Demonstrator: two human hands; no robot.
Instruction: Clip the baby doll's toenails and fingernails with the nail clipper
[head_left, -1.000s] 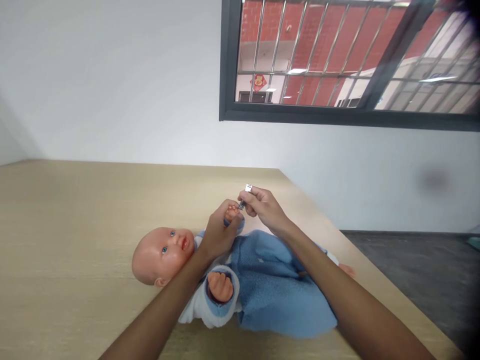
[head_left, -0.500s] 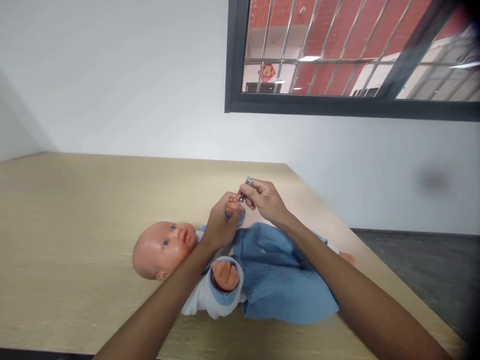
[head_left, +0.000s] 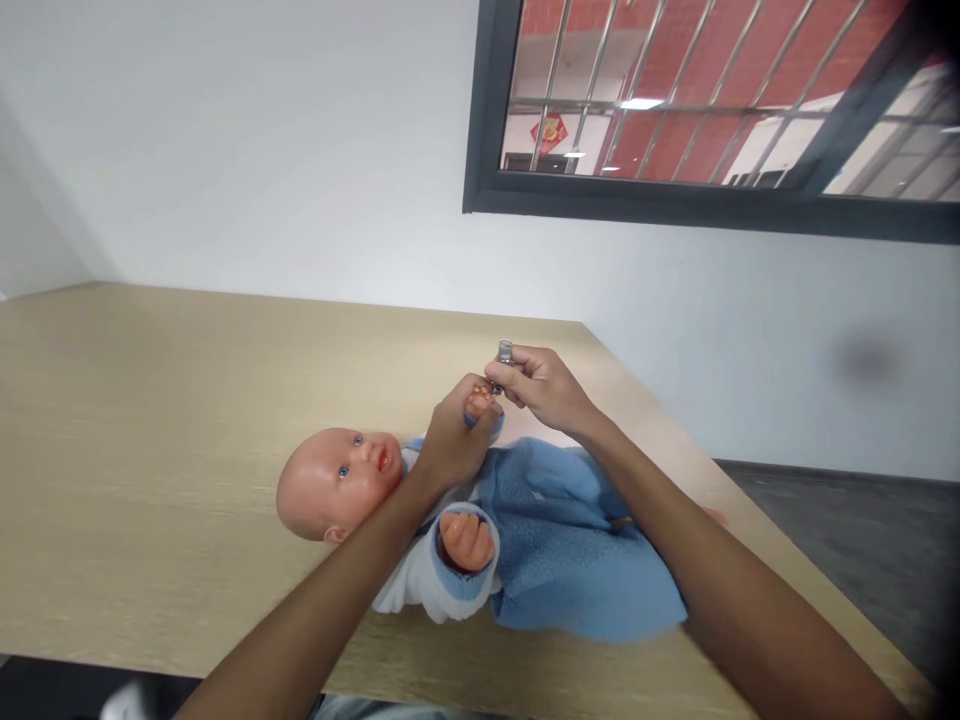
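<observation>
A baby doll (head_left: 337, 485) in a blue and white outfit lies on its back, head to the left. My left hand (head_left: 459, 432) is closed around the doll's far hand (head_left: 480, 400), whose small fingers show between my thumb and forefinger. Pinched in my right hand (head_left: 544, 388) is a silver nail clipper (head_left: 505, 352), held upright with its lower end at the doll's fingertips. Whether its jaws touch a finger I cannot tell. The doll's near hand (head_left: 466, 541) rests free in its cuff, and my right forearm crosses over its legs.
The doll lies on a light wooden table (head_left: 150, 430), whose right edge slants down toward a dark floor (head_left: 825, 520). Behind it stands a white wall (head_left: 300, 150) with a barred window (head_left: 675, 190). Something white and blurred (head_left: 127, 702) shows below the table's front edge.
The whole scene has shifted slightly right and up as the view moved. The nail clipper stands a little more upright; both hands keep their holds.
</observation>
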